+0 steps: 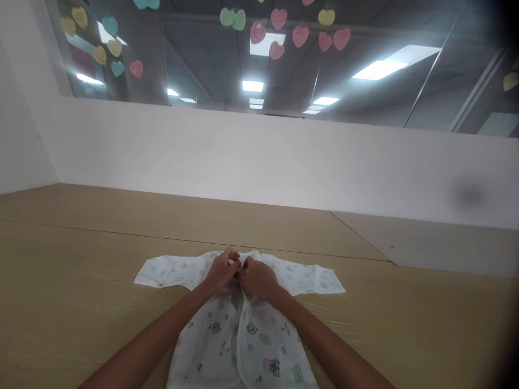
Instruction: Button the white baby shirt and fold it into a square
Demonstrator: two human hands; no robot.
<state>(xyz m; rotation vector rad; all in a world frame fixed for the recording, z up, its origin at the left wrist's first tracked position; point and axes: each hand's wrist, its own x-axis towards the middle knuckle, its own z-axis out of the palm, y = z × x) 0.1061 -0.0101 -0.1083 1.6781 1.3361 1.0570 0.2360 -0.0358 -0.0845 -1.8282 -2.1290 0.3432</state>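
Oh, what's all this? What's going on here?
A person is using both bare hands on a small white printed baby shirt. It lies front up on a wood-coloured surface, its sleeves spread out to both sides. The left hand and the right hand meet at the neckline, at the top of the front opening, fingertips close together. Exactly what the fingers pinch there is too hidden to tell.
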